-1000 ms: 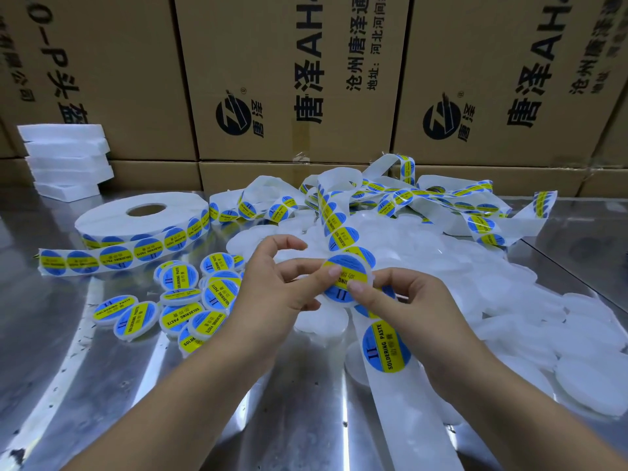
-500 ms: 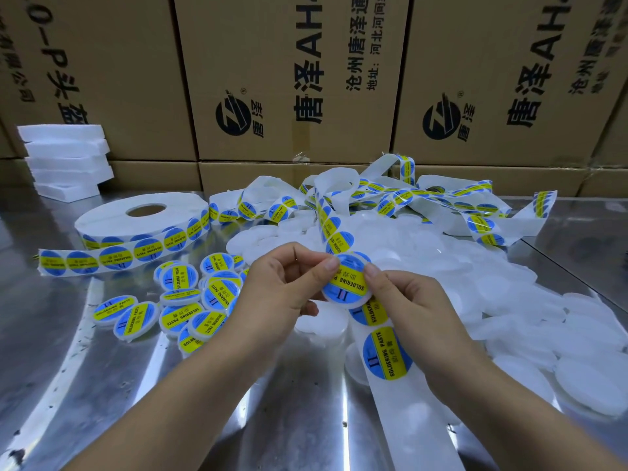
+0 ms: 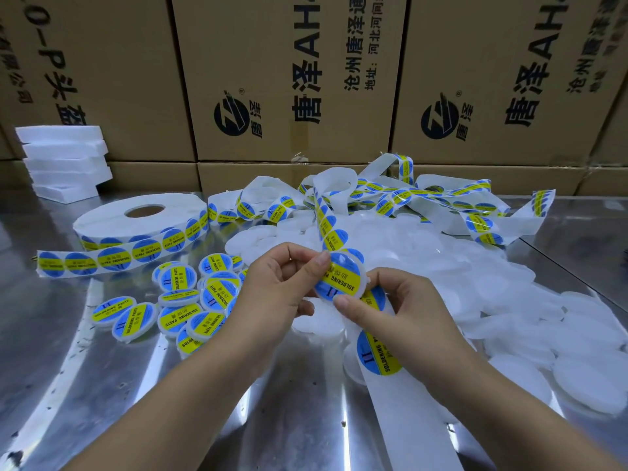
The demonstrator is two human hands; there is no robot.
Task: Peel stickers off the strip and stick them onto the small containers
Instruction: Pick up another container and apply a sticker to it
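- One wide-angle camera, worn on the head, looked forward and down.
- It sat close above the left hand and right hand.
- Beyond them it faced the metal table and cardboard boxes.

The left forearm is seen bare from the lower left of the frame, the right forearm from the lower right. The left hand and right hand are likewise bare. Short, rounded nails are seen on both thumbs.
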